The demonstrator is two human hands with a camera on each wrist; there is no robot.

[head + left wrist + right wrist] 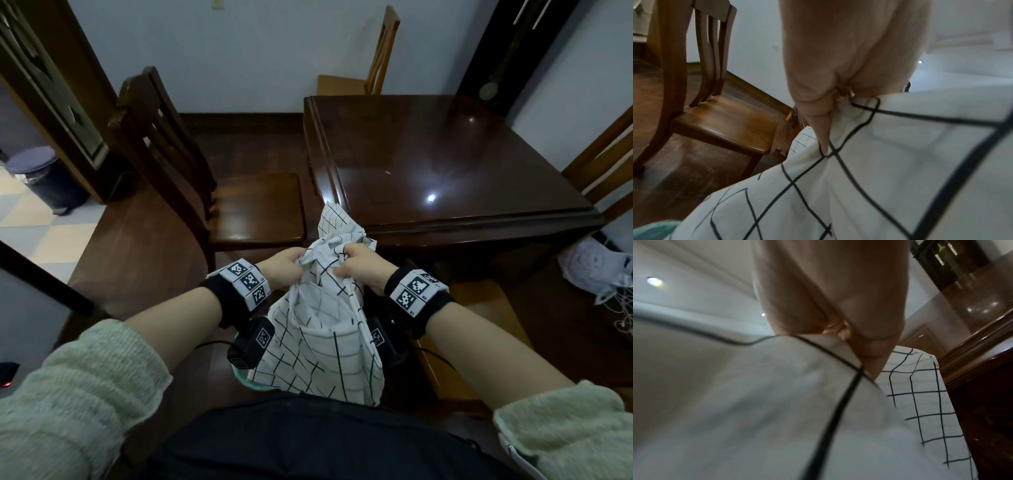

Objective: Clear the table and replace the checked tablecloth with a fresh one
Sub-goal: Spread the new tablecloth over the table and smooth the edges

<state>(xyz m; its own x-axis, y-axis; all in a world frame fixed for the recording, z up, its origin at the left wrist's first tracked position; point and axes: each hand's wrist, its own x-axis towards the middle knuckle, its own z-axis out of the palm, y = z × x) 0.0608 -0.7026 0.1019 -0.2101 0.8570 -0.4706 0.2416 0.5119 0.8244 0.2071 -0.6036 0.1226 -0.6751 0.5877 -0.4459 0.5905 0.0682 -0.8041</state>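
Both hands' grip [322, 265] around checked tablecloth [325, 342]

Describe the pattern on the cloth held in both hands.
White tablecloth with a thin black grid of checks; clearest in the head view.

The cloth [329, 329] is seen as white, crossed by thin black lines in a checked grid; the same grid is shown close up in both wrist views. The table [455, 164] is finished in a dark, glossy reddish brown, with pale light spots mirrored on its top. The left chair [191, 178] is stained a similar dark brown, while the far chair [376, 61] is a lighter, honey brown. The sleeves [78, 387] are knitted in pale green. Black wristbands [222, 294] are set with white tags carrying black square patterns. The walls are painted a pale bluish white. A dark blue bin [48, 181] is seen at far left on cream and pale grey checked tiles.
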